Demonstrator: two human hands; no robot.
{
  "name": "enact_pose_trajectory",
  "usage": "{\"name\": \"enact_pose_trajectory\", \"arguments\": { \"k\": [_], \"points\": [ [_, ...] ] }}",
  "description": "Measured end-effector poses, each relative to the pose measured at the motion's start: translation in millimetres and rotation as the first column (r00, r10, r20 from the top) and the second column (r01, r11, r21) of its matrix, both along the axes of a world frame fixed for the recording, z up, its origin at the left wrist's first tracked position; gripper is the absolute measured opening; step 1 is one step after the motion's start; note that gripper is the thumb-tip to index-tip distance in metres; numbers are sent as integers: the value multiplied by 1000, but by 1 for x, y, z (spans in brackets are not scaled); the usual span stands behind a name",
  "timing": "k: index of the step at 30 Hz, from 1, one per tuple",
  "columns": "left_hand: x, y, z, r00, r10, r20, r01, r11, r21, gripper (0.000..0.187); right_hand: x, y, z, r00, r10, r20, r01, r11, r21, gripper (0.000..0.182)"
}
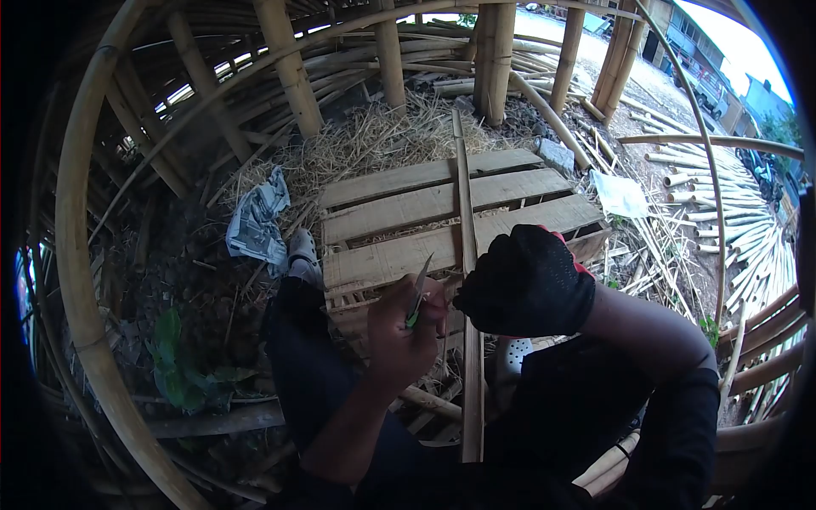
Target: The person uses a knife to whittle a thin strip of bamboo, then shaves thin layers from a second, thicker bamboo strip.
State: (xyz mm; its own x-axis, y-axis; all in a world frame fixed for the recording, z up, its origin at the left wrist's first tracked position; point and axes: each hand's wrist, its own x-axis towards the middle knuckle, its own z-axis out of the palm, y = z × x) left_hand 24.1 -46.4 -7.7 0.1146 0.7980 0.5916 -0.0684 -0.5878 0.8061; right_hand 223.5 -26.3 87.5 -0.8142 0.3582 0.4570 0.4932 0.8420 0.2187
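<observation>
My bare left hand [406,327] is closed around a small knife [421,287] with a green handle, its blade pointing up. My right hand [529,285] wears a black glove with red at its edge. Its fingers are curled shut over the middle of a long split bamboo strip [467,204]. The strip runs from near my lap, across the wooden slats, to the straw beyond. Both hands are close together, the knife just left of the strip. The fingertips of the gloved hand are hidden.
A slatted wooden pallet [382,223] lies before me, with straw [365,149] behind it. Crumpled printed paper [259,223] lies to the left and a white sheet [620,195] to the right. Bamboo posts [495,64] stand around, with many cut poles [714,187] at the right.
</observation>
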Motion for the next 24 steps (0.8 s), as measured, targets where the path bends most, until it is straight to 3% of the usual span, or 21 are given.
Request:
{"name": "enact_pose_trajectory", "arguments": {
  "k": [5, 7, 11, 17, 19, 20, 24],
  "points": [
    [-1, 2, -6, 980, -139, 146, 158, 979, -128, 7, 0, 2, 3, 1000, 13, 9, -14, 999, 35, 9],
    [-6, -1, 1, 936, -229, 267, 309, 898, -313, 21, 0, 0, 0, 1000, -9, 23, 8, 999, 41, 12],
    [-10, -1, 7, 914, -190, 358, 354, 802, -480, 20, 1, 0, 0, 998, -44, 45, 43, 999, 30, 15],
    [-10, -2, 15, 978, -153, 142, 205, 835, -510, 29, 2, 3, -6, 1000, -30, -6, 30, 1000, 5, 15],
    [-15, -2, 19, 967, -246, -62, 190, 866, -463, 29, 2, 1, -4, 999, -38, 19, 38, 999, 3, 15],
    [-15, -3, 20, 967, -246, -63, 190, 865, -464, 29, 2, 0, -3, 998, -45, 44, 45, 999, 1, 15],
    [-15, -4, 25, 960, -111, -255, 18, 940, -341, 34, -1, -3, -3, 993, -68, 93, 72, 997, -39, 16]
  ]
}}
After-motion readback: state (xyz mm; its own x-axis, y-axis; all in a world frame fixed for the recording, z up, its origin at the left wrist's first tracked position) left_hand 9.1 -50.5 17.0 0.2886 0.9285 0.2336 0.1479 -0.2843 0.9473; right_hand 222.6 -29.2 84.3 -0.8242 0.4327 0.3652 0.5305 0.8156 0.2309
